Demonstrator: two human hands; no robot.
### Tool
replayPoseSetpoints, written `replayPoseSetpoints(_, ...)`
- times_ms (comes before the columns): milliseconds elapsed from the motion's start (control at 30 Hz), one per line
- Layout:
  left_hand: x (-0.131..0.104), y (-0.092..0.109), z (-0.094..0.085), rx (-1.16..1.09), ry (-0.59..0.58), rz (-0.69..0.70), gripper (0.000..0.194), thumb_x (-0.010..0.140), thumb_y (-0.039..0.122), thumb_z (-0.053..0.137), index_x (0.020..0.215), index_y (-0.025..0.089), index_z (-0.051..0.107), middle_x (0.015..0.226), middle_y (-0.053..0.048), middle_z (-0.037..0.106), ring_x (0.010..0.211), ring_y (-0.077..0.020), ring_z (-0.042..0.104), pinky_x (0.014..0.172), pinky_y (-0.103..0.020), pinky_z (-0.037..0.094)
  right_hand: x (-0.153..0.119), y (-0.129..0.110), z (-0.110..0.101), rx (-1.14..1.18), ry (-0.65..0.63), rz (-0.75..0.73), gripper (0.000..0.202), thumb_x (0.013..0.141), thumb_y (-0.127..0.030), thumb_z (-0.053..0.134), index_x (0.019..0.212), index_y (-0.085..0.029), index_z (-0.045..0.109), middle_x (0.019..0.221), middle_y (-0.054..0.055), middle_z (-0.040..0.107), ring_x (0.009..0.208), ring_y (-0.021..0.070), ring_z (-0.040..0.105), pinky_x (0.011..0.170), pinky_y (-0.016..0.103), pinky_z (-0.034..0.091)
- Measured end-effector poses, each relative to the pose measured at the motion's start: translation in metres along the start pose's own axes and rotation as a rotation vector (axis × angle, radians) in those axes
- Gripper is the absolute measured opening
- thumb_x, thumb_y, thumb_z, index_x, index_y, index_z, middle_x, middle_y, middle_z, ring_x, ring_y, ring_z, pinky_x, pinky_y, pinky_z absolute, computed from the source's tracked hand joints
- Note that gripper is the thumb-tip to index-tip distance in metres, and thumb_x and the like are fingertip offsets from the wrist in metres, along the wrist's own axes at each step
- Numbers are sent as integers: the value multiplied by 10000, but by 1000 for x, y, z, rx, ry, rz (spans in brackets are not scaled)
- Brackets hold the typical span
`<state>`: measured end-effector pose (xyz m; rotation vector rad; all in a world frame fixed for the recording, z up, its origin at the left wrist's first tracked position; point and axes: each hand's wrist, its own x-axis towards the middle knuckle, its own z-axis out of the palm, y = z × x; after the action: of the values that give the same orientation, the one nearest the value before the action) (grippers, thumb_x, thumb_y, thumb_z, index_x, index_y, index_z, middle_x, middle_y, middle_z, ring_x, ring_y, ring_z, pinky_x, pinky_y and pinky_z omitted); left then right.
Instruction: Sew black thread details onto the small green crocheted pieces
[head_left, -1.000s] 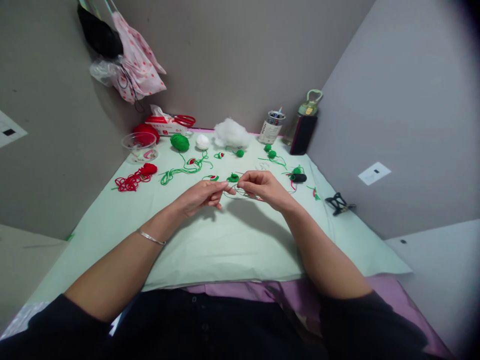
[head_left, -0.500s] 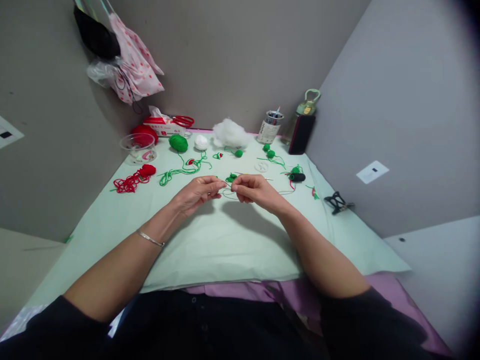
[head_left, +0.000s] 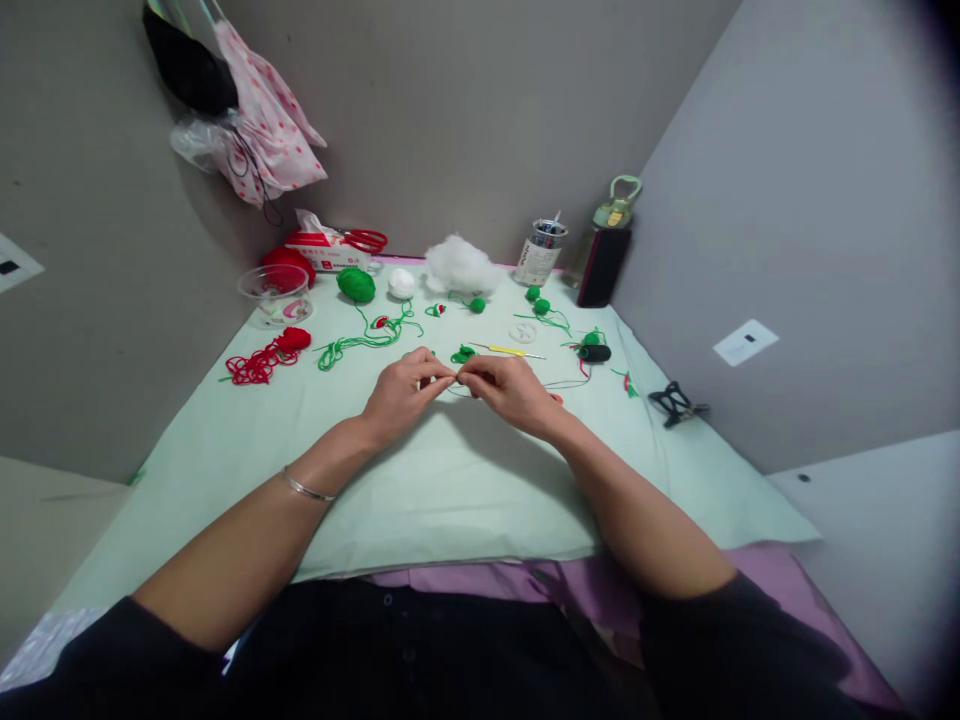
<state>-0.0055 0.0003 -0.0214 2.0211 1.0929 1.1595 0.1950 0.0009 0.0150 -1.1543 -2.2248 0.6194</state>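
Note:
My left hand (head_left: 405,393) and my right hand (head_left: 510,390) meet fingertip to fingertip above the middle of the pale green cloth (head_left: 442,500). Both are pinched; a thin dark thread (head_left: 566,384) runs from around the fingertips toward a dark spool (head_left: 595,353) on the right. What else the fingertips hold is too small to make out. Just behind the hands lie a small green piece (head_left: 463,354) and a yellow-handled crochet hook (head_left: 506,350). Part of something red (head_left: 556,398) shows beside my right hand.
Red yarn (head_left: 259,365), a plastic tub (head_left: 276,300), a green ball (head_left: 355,286), a white ball (head_left: 401,284) and stuffing (head_left: 459,267) stand left and behind. A pen can (head_left: 540,255), phone (head_left: 604,268), bottle (head_left: 616,212) and black clip (head_left: 677,405) are on the right.
My left hand has turned over and moved slightly right, and the fingertips of both hands have come together. More of the yellow hook and a red bit beside my right hand now show.

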Motion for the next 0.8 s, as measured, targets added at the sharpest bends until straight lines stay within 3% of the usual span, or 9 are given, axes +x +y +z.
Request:
replayPoseSetpoints(333,1,4,0,-127,-5,-119,83,793,290,725,775,222,769,793,-9,599,731,-152,536,712,-307,410,1,-4,-2,95,-16,66,214,911,-235,535,794,-152,695,627,-20,577,573,91,430,593,237,303)
replayPoseSetpoints(567,10,7,-9,-540,60,-401,228,727,407,803,767,193,737,784,-3,645,762,-139,555,780,-287,454,2,-3,-11,362,-36,135,239,889,-323,561,797,-135,676,636,-6,569,578,102,445,559,246,324)
replayPoseSetpoints(700,14,9,-21,-834,98,-434,201,751,337,805,756,184,675,955,-17,690,923,-135,628,909,-282,500,2,-4,-12,480,-60,159,278,879,-392,598,822,-133,681,630,-7,549,583,101,442,549,243,322)
replayPoseSetpoints(800,19,14,-36,-1011,127,-426,154,805,258,754,775,180,625,1107,-46,703,1073,-163,656,922,-285,530,1,-3,-15,537,-99,155,306,876,-425,616,858,-131,699,635,-6,544,600,101,444,552,236,324)
